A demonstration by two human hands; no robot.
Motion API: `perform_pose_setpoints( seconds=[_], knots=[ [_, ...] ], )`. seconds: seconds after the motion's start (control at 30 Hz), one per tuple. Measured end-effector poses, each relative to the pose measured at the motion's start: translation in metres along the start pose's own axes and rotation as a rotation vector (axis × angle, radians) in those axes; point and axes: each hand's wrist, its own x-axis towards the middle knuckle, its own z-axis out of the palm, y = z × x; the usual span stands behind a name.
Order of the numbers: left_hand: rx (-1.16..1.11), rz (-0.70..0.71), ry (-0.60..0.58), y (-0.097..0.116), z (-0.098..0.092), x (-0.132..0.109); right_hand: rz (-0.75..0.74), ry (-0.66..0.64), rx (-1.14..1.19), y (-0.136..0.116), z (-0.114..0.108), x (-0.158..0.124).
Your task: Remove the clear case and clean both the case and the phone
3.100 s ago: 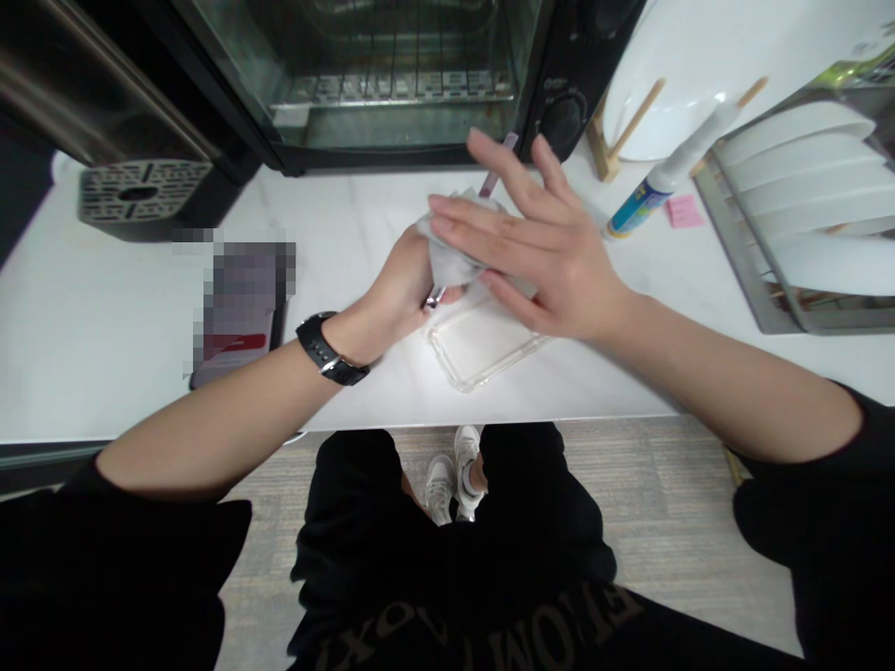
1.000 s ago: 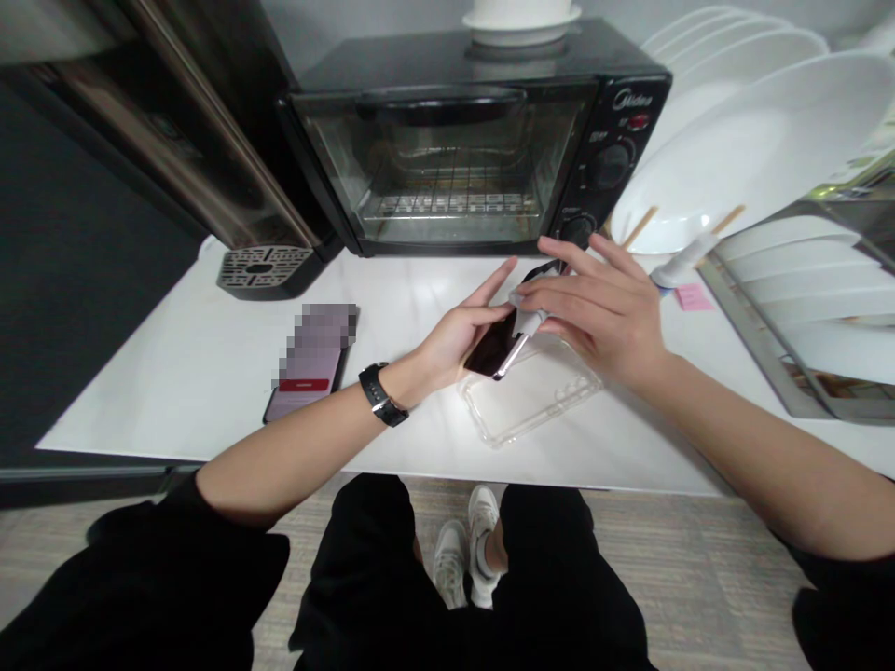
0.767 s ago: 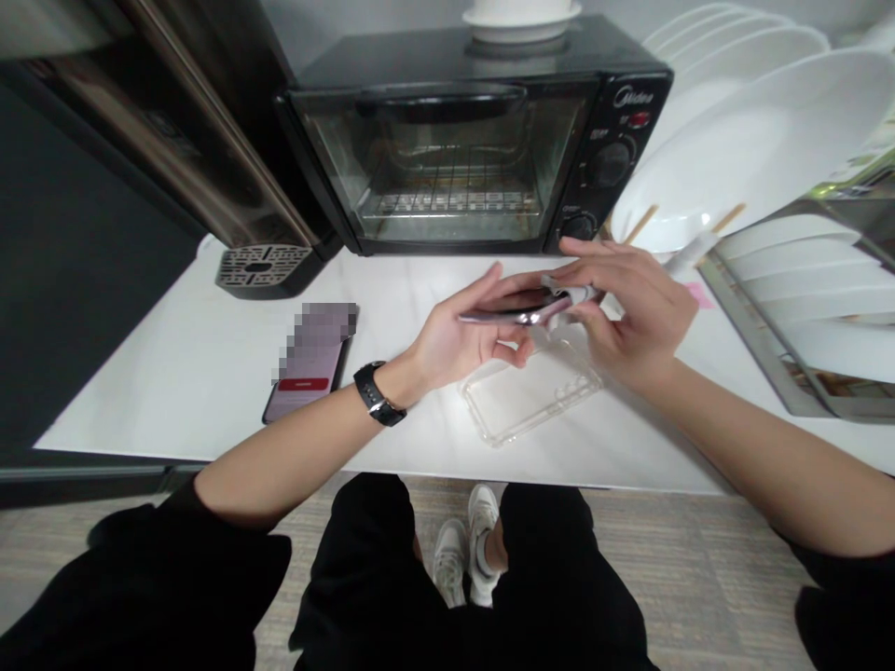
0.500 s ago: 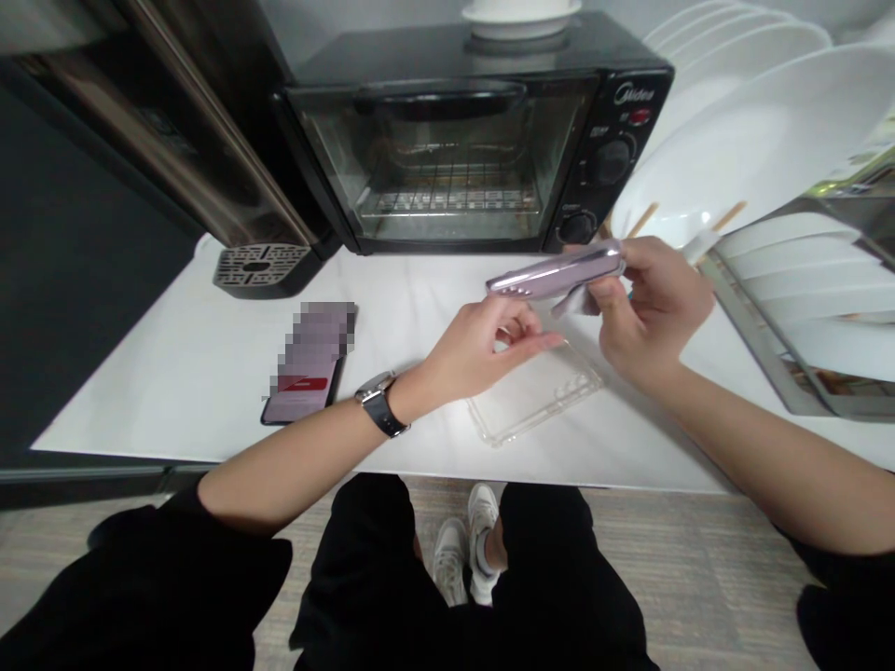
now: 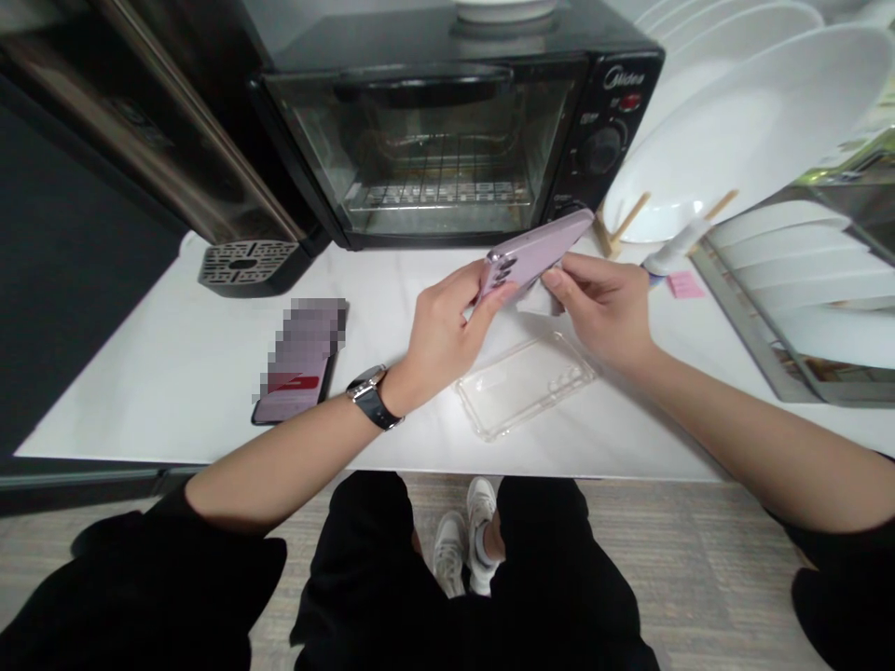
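Note:
A lilac smartphone (image 5: pixel 549 244) is tilted above the counter, its camera end gripped by my left hand (image 5: pixel 451 321) between thumb and fingers. My right hand (image 5: pixel 605 303) pinches a white wipe or cloth (image 5: pixel 542 296) close against the phone's lower edge. Below both hands a clear phone case (image 5: pixel 524 387) lies on the white counter (image 5: pixel 398 289). Further left rests a second phone (image 5: pixel 300 359), its screen pixelated apart from a red bar. On my left wrist is a watch (image 5: pixel 374 396) with a dark strap.
A black toaster oven (image 5: pixel 433 149) stands behind my hands, with a drip-tray machine (image 5: pixel 244 266) to its left. White plates (image 5: pixel 755 121) and bowls (image 5: pixel 797 261) fill racks at right. A white tube (image 5: pixel 678 247) and pink paper (image 5: pixel 685 284) lie near them.
The lilac phone has passed from my right hand to my left and turned so its camera side shows. My right hand has shifted left, keeping the white wipe.

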Motion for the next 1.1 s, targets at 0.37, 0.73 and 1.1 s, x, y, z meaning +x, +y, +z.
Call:
perform_pose_setpoints(
  seconds=[0.37, 0.73, 1.1],
  knots=[
    [0.071, 0.059, -0.101, -0.004, -0.001, 0.001, -0.049, 0.23, 0.017, 0.0, 0.004, -0.008],
    [0.179, 0.086, -0.114, -0.006, -0.002, 0.002, -0.15, 0.269, -0.085, 0.0, 0.002, -0.01],
    [0.3, 0.187, -0.196, -0.006, -0.004, -0.002, -0.553, -0.047, -0.342, -0.002, -0.013, -0.006]
  ],
)
